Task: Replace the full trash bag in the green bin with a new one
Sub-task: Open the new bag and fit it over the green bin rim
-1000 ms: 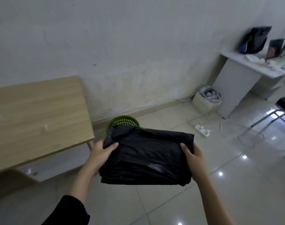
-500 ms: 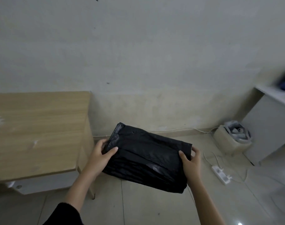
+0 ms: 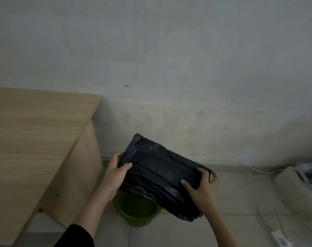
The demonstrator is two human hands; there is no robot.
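A folded stack of black trash bags is held in the air, tilted down to the right, above the floor by the wall. My left hand grips its upper left edge, thumb on top. My right hand holds its lower right end, fingers curled over the far edge. Below the stack stands the green mesh bin, partly hidden by the bags and my left forearm. I cannot see a bag inside the bin.
A light wooden table stands at the left, its corner close to the bin. A pale wall is straight ahead. At the right, a white box of items, a cable and a power strip lie on the tiled floor.
The view has swung left and moved closer to the wall. The bag stack now tilts more steeply and the green bin shows beneath it again. Both hands keep their hold.
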